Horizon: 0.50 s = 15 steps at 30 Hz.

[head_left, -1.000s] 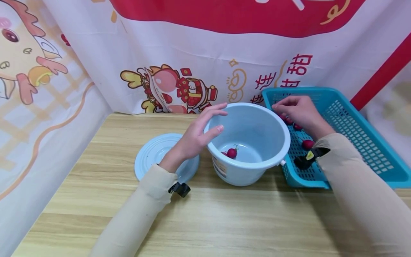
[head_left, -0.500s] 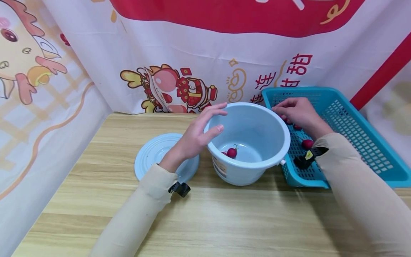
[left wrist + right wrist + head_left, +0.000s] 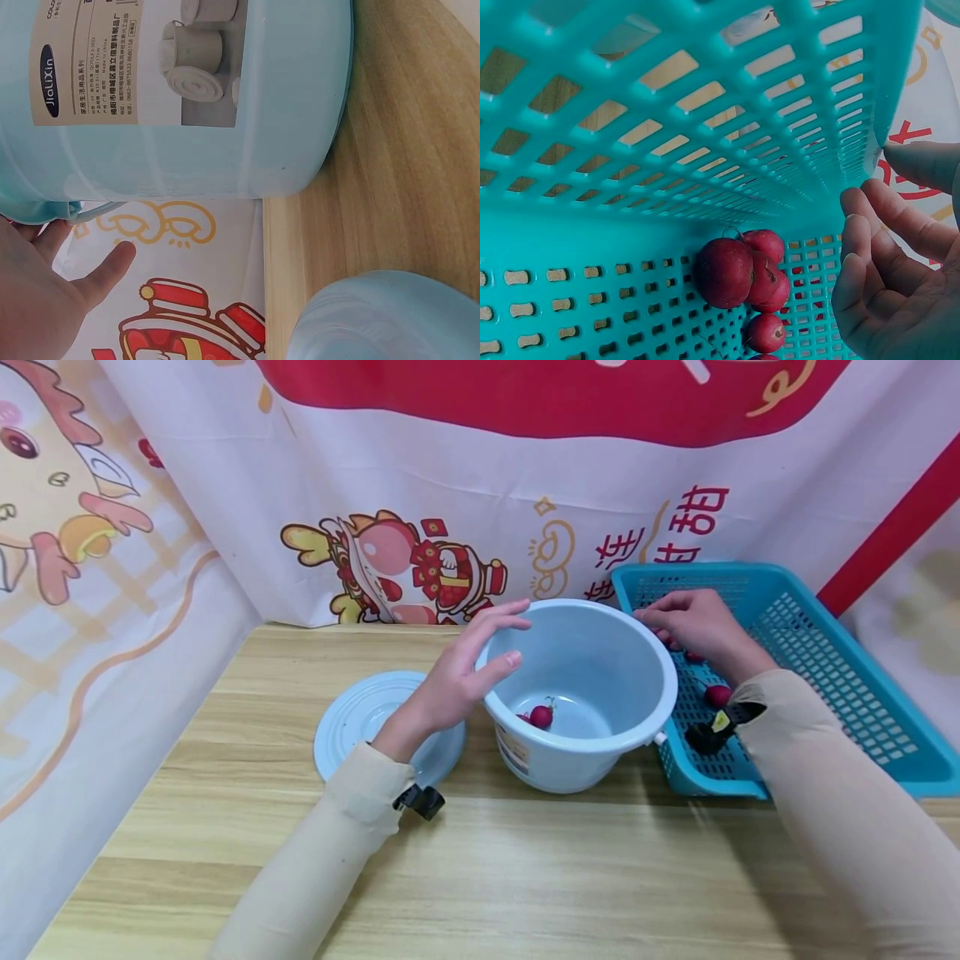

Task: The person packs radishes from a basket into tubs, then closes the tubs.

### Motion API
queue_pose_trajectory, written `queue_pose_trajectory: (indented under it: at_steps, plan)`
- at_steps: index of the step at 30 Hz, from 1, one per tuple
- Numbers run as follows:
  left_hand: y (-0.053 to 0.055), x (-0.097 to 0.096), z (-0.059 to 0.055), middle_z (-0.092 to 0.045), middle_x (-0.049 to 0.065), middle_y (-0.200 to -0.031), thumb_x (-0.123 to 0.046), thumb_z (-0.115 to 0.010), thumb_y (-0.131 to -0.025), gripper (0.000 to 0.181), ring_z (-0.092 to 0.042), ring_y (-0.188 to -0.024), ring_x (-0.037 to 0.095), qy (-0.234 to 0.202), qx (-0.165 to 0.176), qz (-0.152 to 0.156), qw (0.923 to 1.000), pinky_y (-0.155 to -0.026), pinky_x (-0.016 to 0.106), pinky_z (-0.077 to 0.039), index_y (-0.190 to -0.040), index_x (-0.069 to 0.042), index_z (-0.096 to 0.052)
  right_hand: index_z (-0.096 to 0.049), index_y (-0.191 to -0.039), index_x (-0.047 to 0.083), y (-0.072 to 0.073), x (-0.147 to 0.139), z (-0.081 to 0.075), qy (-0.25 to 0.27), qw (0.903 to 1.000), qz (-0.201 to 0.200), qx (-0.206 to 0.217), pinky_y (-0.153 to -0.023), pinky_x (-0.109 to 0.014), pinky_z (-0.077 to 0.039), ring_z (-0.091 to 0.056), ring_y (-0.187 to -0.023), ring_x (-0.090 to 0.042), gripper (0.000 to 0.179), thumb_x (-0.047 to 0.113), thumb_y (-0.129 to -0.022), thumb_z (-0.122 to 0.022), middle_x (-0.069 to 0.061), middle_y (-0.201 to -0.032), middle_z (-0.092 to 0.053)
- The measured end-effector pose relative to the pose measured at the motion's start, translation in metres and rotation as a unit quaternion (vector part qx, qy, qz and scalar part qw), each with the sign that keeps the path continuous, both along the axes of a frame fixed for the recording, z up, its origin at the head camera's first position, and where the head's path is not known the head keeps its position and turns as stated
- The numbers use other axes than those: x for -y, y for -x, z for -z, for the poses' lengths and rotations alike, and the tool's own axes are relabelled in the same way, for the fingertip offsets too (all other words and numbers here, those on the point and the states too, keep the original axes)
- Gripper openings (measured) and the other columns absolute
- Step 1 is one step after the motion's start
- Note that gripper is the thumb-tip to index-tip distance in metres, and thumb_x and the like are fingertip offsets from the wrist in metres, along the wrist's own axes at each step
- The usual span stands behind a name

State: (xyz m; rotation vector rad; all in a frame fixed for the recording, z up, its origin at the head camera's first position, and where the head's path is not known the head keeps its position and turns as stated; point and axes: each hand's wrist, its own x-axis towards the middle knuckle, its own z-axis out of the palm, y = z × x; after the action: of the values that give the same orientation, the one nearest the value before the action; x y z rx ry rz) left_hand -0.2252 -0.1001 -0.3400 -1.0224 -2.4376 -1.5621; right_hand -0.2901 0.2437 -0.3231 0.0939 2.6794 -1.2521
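A light blue plastic bucket stands mid-table with a couple of red radishes on its floor. My left hand is at the bucket's left rim, fingers extended and thumb apart. To the right is a teal perforated basket; my right hand pinches its near-left rim, the thumb outside and the curled fingers inside in the right wrist view. Several radishes lie along the basket's bottom near that hand, partly covered by it in the head view.
The round blue lid lies on the wooden table left of the bucket, partly under my left forearm. A printed white and red cloth hangs behind. The bucket and basket stand side by side.
My right hand has shifted slightly down at the basket rim, covering more of the radishes in the head view. The left hand and bucket have stayed in place.
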Motion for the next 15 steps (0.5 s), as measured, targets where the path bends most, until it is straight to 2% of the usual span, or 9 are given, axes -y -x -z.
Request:
queue_pose_trajectory:
  at_steps: [6, 12, 15]
  plan:
    - [0.0002, 0.0001, 0.0004, -0.037, -0.008, -0.171, -0.036, -0.052, -0.104, 0.051, -0.031, -0.159, 0.011, 0.000, 0.000, 0.000, 1.0000, -0.128, 0.056, -0.032, -0.148, -0.010, -0.054, -0.063, -0.143, 0.009, -0.0006, 0.0008, 0.0002, -0.006, 0.9999, -0.007, 0.007, -0.097, -0.046, -0.052, -0.058, -0.114, -0.029, 0.059, 0.053, -0.104, -0.060, -0.015, -0.134, -0.066]
    - [0.0002, 0.0000, 0.0005, -0.037, -0.008, -0.171, -0.036, -0.052, -0.104, 0.051, -0.031, -0.159, 0.011, -0.002, -0.001, 0.001, 1.0000, -0.128, 0.056, -0.032, -0.148, -0.010, -0.054, -0.064, -0.141, 0.008, -0.0007, 0.0012, 0.0003, -0.014, 0.9998, -0.007, 0.009, -0.100, -0.050, -0.054, -0.060, -0.114, -0.031, 0.060, 0.055, -0.104, -0.057, -0.016, -0.129, -0.068]
    - [0.0002, -0.0002, 0.0003, -0.037, -0.007, -0.171, -0.036, -0.052, -0.104, 0.051, -0.031, -0.159, 0.011, -0.003, -0.001, 0.001, 1.0000, -0.128, 0.057, -0.032, -0.148, -0.010, -0.055, -0.064, -0.140, 0.007, -0.0007, 0.0011, 0.0004, -0.019, 0.9997, -0.009, 0.009, -0.096, -0.047, -0.056, -0.060, -0.112, -0.030, 0.061, 0.056, -0.104, -0.056, -0.014, -0.125, -0.070]
